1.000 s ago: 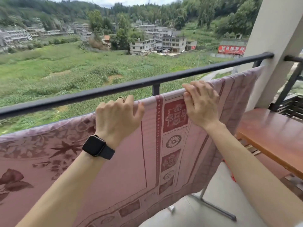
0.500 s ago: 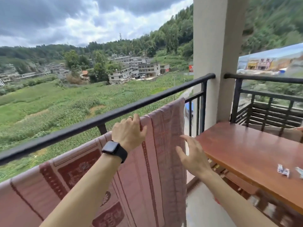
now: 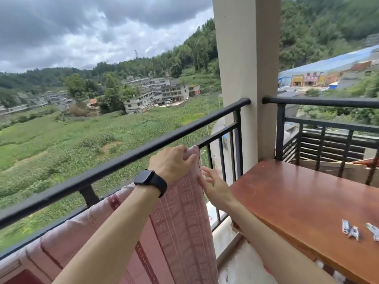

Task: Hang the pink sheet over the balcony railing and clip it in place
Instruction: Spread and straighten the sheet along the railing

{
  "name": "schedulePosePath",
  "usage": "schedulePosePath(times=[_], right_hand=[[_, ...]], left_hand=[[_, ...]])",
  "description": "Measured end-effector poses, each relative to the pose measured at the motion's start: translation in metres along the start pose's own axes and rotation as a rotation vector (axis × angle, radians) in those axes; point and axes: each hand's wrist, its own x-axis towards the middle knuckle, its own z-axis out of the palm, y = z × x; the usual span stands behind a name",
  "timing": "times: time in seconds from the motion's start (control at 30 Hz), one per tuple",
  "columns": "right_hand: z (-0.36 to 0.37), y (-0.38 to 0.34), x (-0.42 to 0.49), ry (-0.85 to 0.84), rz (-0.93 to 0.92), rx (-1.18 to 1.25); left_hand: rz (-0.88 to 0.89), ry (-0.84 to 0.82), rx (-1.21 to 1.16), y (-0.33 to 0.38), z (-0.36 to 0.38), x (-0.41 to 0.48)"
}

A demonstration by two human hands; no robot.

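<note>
Head view: pink sheet (image 3: pixel 180 232) draped on the lower rail, its right corner pinched at centre frame.

The left hand (image 3: pixel 171 162) has its grip closed on the sheet's top right corner, just below the black top bar of the balcony railing (image 3: pixel 114 165), which runs from lower left up to the pillar (image 3: pixel 246 78) at upper centre. The sheet's right edge hangs free, falling straight to the bottom of the frame; the rest trails off to the lower left. The right hand (image 3: pixel 215 185) has its grip open, fingers spread, touching that free edge. Right of the edge lies a narrow gap before the wooden bench (image 3: pixel 307 201). Clips (image 3: pixel 351 230) lie on the bench at lower right, well apart from both hands. A black watch (image 3: pixel 149 181) sits on the left wrist.
</note>
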Motion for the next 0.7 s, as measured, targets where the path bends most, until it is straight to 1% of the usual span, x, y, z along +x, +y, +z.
schedulePosePath(times=[0.13,0.2,0.27,0.37,0.4,0.47,0.53,0.57,0.63,0.7], right_hand=[[-0.014,-0.009,0.024,-0.171,-0.050,0.199],[-0.020,-0.010,0.032,-0.228,-0.069,0.227],[-0.023,-0.007,0.040,-0.236,-0.104,0.187],[-0.027,-0.001,0.049,-0.194,-0.171,0.220],[-0.028,0.002,0.051,-0.212,-0.171,0.222],[-0.029,0.011,0.051,-0.339,-0.121,0.207],[-0.026,0.029,0.052,-0.497,-0.071,0.130],[-0.024,0.040,0.052,-0.546,-0.065,0.104],[-0.021,0.057,0.051,-0.548,-0.056,0.133],[-0.022,0.071,0.051,-0.478,-0.082,0.107]], left_hand=[[0.023,0.043,0.016,0.010,0.015,0.019],[0.025,0.057,0.013,0.009,0.018,0.022],[0.030,0.085,0.003,0.009,0.017,0.024],[0.045,0.127,-0.013,0.010,0.015,0.024],[0.048,0.133,-0.011,0.009,0.017,0.023],[0.049,0.139,-0.003,0.006,0.020,0.021],[0.041,0.137,-0.003,0.006,0.021,0.019],[0.039,0.131,0.001,0.007,0.020,0.018],[0.039,0.119,0.026,0.010,0.019,0.018],[0.027,0.124,0.045,0.013,0.019,0.018]])
